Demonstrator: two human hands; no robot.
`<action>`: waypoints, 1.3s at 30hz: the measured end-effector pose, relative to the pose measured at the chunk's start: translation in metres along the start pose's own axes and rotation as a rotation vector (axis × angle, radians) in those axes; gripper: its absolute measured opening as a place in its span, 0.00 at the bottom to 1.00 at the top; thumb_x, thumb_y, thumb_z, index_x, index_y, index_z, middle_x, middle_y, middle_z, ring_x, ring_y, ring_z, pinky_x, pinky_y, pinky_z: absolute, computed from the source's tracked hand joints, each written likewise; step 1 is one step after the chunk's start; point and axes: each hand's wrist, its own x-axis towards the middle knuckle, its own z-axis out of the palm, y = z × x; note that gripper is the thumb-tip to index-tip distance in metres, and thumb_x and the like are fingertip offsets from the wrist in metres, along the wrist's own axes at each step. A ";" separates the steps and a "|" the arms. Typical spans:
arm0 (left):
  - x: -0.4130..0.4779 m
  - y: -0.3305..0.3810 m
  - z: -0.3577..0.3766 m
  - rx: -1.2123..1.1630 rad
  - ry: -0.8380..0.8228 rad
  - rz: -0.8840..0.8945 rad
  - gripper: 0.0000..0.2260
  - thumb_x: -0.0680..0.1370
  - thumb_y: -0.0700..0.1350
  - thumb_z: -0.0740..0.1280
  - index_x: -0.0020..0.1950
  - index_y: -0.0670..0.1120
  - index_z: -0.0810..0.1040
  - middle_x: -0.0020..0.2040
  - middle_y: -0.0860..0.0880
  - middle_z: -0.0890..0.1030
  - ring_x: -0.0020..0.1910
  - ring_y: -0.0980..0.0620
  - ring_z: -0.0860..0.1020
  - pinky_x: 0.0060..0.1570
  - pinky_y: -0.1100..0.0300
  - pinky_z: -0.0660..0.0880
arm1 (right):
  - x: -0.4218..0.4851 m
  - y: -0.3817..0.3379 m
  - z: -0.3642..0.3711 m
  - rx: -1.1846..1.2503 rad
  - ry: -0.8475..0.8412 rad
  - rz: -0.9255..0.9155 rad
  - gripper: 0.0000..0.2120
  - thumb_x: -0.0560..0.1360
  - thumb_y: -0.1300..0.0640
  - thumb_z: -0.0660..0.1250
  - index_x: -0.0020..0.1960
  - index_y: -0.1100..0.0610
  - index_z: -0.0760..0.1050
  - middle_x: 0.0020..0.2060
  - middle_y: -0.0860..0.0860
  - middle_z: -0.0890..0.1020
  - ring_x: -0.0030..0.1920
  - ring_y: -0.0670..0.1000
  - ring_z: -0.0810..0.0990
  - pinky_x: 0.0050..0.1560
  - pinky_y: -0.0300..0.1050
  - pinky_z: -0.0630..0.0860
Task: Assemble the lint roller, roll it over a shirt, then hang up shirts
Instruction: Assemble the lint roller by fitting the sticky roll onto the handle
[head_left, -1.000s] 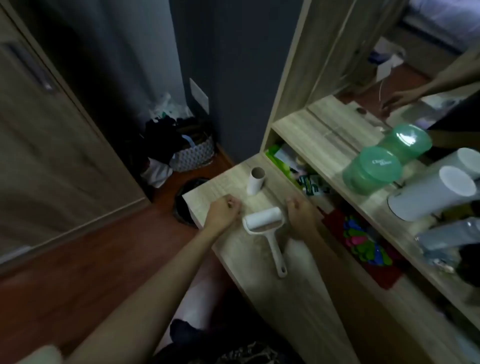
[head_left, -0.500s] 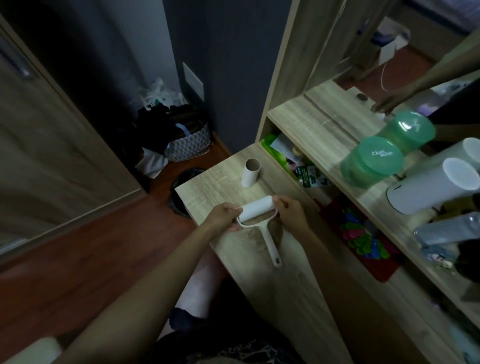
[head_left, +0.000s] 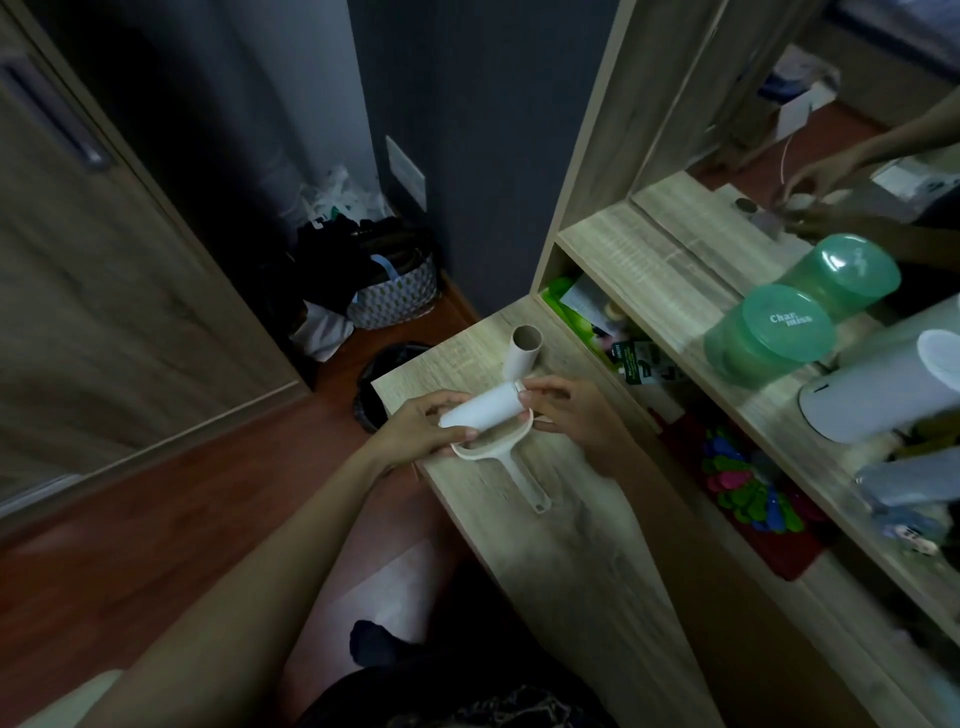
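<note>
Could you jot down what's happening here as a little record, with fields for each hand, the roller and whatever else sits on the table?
left hand: holds the white sticky roll at its left end
right hand: fingertips at the roll's right end
roller frame: lies on the wooden table, handle toward the person
roll state: tilted, left end raised off the frame
empty cardboard tube: upright behind the hands
shelf: green lidded tub

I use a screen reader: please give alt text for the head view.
Two bare hands, left hand and right hand, hold a white lint roller over a wooden desk. An empty cardboard tube stands behind it.
</note>
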 end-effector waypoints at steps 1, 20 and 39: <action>-0.002 0.000 -0.002 -0.001 0.007 0.010 0.19 0.71 0.42 0.76 0.60 0.47 0.79 0.59 0.46 0.80 0.56 0.51 0.79 0.47 0.64 0.78 | 0.000 -0.001 0.001 0.009 -0.009 -0.001 0.15 0.75 0.60 0.69 0.60 0.62 0.76 0.53 0.57 0.81 0.49 0.50 0.83 0.48 0.44 0.81; -0.008 0.011 -0.009 0.065 -0.049 0.092 0.21 0.70 0.43 0.77 0.62 0.49 0.78 0.59 0.50 0.78 0.57 0.52 0.75 0.56 0.58 0.74 | 0.009 -0.015 -0.001 -0.036 0.007 0.065 0.08 0.71 0.67 0.71 0.49 0.63 0.78 0.46 0.58 0.82 0.46 0.53 0.83 0.41 0.43 0.82; -0.020 0.043 0.013 0.470 -0.100 0.392 0.30 0.77 0.50 0.68 0.73 0.64 0.55 0.60 0.55 0.75 0.50 0.58 0.77 0.46 0.60 0.74 | -0.003 -0.028 -0.013 0.079 -0.113 0.061 0.05 0.75 0.61 0.67 0.51 0.57 0.80 0.49 0.55 0.83 0.50 0.52 0.83 0.47 0.43 0.81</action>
